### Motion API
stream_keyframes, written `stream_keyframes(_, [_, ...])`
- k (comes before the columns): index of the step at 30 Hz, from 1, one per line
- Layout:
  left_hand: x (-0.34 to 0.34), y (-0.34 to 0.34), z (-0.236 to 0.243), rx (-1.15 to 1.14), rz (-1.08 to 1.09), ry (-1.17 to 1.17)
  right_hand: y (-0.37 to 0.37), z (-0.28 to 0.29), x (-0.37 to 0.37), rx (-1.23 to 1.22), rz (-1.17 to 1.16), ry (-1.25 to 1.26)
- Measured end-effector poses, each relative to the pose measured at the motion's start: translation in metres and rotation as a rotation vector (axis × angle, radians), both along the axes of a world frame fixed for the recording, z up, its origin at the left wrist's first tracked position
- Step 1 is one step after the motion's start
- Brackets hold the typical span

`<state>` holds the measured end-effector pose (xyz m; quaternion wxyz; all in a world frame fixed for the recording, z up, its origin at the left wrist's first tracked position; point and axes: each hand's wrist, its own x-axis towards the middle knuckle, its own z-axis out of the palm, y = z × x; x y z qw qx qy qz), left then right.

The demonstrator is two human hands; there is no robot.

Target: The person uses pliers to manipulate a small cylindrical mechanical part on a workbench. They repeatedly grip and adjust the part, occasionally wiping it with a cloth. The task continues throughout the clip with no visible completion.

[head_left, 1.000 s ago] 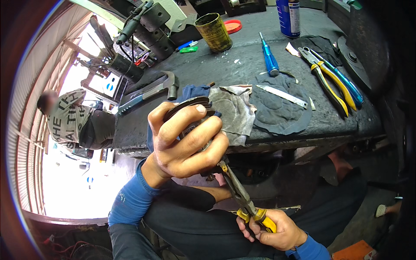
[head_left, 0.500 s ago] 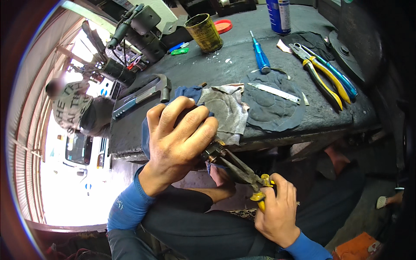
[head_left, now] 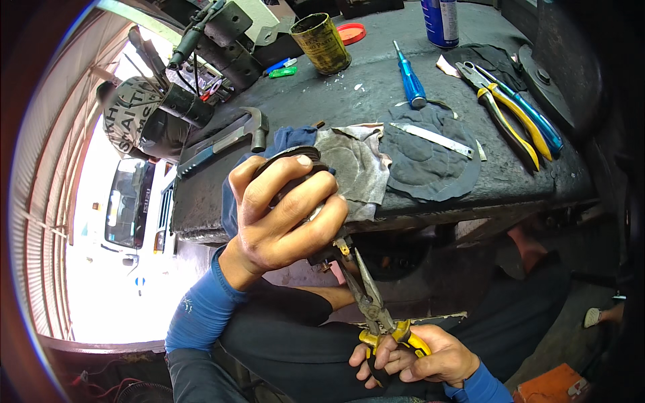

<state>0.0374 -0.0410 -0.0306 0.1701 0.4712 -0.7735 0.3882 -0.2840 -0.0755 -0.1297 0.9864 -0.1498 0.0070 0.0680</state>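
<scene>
My left hand [head_left: 282, 211] is wrapped around a dark round metal part [head_left: 295, 156] with a grooved rim at its top and a small brass fitting [head_left: 345, 247] at its lower end, just above my lap; the fingers hide much of it. My right hand [head_left: 423, 363] grips long-nose pliers [head_left: 373, 302] by their yellow and black handles, with the nose pointing up at the fitting and slightly parted. I cannot tell whether the tips touch it. Behind the part lie a blue cloth [head_left: 287, 138], a stained pale cloth [head_left: 346, 168] and a grey cloth [head_left: 430, 178] with a metal strip [head_left: 430, 138].
The dark workbench [head_left: 537, 195] holds a hammer [head_left: 228, 140], blue screwdriver [head_left: 413, 87], yellow-handled pliers [head_left: 517, 127], grimy can [head_left: 321, 47], blue spray can [head_left: 440, 23] and red lid [head_left: 351, 32]. A co-worker [head_left: 141, 117] bends at the left, beside a white vehicle [head_left: 131, 208] outside.
Since half a second ago my right hand has turned over and moved down, swinging the pliers more upright. My left hand has tilted, uncovering the part's round rim. The co-worker has leaned rightward.
</scene>
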Motion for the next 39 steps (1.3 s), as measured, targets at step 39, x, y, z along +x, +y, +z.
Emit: stream_keyframes(39, [-0.005,0.0,0.003,0.281,0.176,-0.037,0.011,0.002,0.02,-2.34,-0.637,0.524])
